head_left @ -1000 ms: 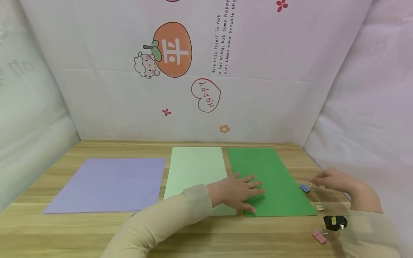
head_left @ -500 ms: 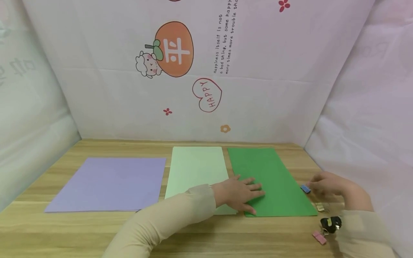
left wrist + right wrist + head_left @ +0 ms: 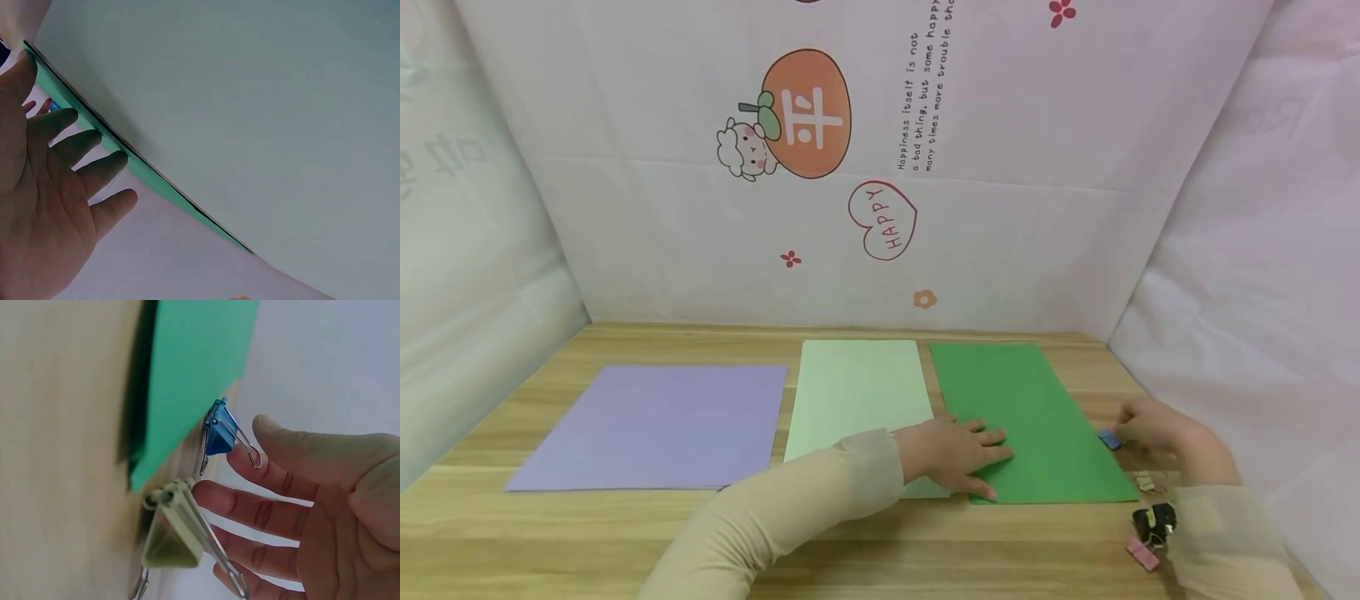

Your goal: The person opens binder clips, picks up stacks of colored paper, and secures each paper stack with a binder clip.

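My left hand [image 3: 955, 454] lies on the dark green sheet [image 3: 1037, 433] with its fingers spread. The left wrist view shows that hand's fingers [image 3: 103, 172] straight along a strip of green. At the sheet's right edge, my right hand [image 3: 1157, 429] is at a blue binder clip [image 3: 1109, 439] on the table. In the right wrist view the blue clip's wire handle crosses in front of the index finger, while the thumb [image 3: 269, 425] stands apart from it. A yellowish binder clip [image 3: 175, 534] is nearer that camera, by the other fingers.
Pale green sheets [image 3: 857, 392] lie left of the dark green one, and lilac sheets [image 3: 662, 425] farther left. A pink binder clip [image 3: 1142, 554] lies near the right sleeve. White printed cloth [image 3: 1000, 233] walls the table [image 3: 820, 550] at back and sides.
My right hand has shifted left and slightly down to the blue binder clip, its fingers drawing in. My left hand has stayed on the green sheet, and the sheets have not moved.
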Motion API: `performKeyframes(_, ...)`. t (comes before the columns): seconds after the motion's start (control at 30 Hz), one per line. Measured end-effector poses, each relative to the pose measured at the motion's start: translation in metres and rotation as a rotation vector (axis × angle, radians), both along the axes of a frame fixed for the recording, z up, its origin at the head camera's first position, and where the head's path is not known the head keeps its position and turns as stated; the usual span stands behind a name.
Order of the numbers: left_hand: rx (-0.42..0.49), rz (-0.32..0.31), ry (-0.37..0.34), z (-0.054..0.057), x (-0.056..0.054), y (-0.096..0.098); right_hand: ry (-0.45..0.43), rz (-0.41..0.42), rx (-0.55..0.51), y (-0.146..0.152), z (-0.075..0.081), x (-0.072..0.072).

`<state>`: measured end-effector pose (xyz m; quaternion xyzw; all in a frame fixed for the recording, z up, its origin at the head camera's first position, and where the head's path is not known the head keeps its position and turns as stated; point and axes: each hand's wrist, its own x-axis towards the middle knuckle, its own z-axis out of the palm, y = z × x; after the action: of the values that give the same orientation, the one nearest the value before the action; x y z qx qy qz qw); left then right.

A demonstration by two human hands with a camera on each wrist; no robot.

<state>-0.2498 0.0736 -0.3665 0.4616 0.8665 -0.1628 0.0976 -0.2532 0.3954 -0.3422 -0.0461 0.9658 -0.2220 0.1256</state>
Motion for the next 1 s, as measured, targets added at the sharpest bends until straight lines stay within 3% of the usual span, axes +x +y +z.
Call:
performKeyframes(0.53, 0.004, 0.001, -0.037, -0.002, -0.003, 0.001, 0.038, 0.011, 0.039, 0.002, 0.002, 0.0)
performKeyframes(0.83, 0.046, 0.039, -0.145, -0.002, -0.004, 0.002, 0.096, 0.048, -0.039, 0.007, 0.006, 0.0)
performKeyframes(1.0, 0.084, 0.07, -0.169, 0.0, -0.006, 0.001, 0.152, 0.037, -0.005, 0.009, 0.013, -0.001)
